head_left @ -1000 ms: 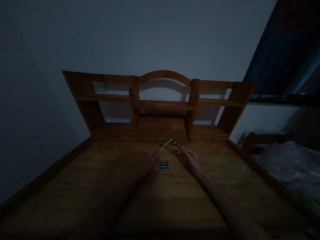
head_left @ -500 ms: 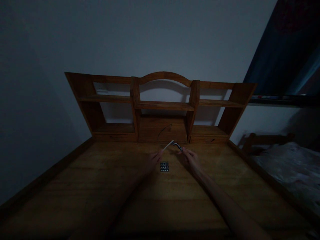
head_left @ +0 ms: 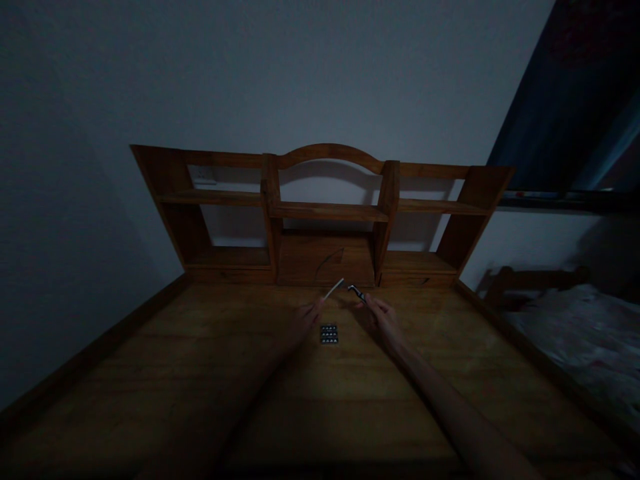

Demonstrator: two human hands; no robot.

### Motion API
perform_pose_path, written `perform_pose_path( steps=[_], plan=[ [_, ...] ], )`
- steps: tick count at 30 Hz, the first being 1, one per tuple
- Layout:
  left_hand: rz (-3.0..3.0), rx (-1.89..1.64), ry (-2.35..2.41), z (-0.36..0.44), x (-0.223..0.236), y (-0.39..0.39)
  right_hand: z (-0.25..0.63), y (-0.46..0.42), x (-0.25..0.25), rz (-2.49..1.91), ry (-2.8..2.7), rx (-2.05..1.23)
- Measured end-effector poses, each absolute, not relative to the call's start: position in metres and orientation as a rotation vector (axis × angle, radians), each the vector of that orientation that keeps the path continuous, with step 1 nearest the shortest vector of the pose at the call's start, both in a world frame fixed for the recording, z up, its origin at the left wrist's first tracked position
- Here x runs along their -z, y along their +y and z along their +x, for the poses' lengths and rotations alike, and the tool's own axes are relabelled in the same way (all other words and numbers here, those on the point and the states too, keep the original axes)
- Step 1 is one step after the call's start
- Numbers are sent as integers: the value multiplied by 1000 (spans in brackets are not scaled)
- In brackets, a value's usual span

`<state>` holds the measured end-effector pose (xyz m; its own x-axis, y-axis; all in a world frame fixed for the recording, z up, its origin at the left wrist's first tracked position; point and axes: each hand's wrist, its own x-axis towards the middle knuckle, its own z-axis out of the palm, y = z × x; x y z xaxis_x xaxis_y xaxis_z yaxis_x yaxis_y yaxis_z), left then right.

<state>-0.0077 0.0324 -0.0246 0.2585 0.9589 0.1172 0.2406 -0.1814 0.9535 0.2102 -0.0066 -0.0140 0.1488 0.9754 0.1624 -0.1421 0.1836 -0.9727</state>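
Left hand point(head_left: 307, 319) pinches a pale stick point(head_left: 334, 288); right hand point(head_left: 383, 318) grips a bent-tipped tool point(head_left: 357, 292), tips apart, in front of the shelf unit point(head_left: 327, 212). Desk surface point(head_left: 200, 380) spreads outward to raised side rims point(head_left: 95, 347); a dark block point(head_left: 329, 334) lies between the hands.

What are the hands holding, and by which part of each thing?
The left hand holds a white stick by its near end; the right hand holds a bent tool, likewise by its near end.

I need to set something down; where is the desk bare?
Bare desk: between right grip and right rail; between left grip and left rail. Crowded: the middle, with pale stick, bent tool and dark block.
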Motion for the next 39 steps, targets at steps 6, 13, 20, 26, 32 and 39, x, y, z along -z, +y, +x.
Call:
perform_pose_path(
  steps=[6, 13, 20, 26, 32, 39],
  plan=[
    [1627, -960, 1079, -7, 22, 29, 210, -8, 11, -1067, -1076, -1062],
    [1624, -998, 1044, -6, 17, 26, 211, -6, 15, -1053, -1092, -1027],
    [1635, -1027, 1104, -7, 17, 25, 210, -9, 9, -1077, -1098, -1024],
    [1671, -1015, 1109, -7, 17, 27, 211, -7, 13, -1092, -1101, -1021],
    [1633, -1016, 1117, -8, 15, 29, 211, -7, 12, -1083, -1093, -1020],
    [1597, -931, 1079, -3, 24, 32, 210, -9, 9, -1073, -1078, -1050]
  ],
)
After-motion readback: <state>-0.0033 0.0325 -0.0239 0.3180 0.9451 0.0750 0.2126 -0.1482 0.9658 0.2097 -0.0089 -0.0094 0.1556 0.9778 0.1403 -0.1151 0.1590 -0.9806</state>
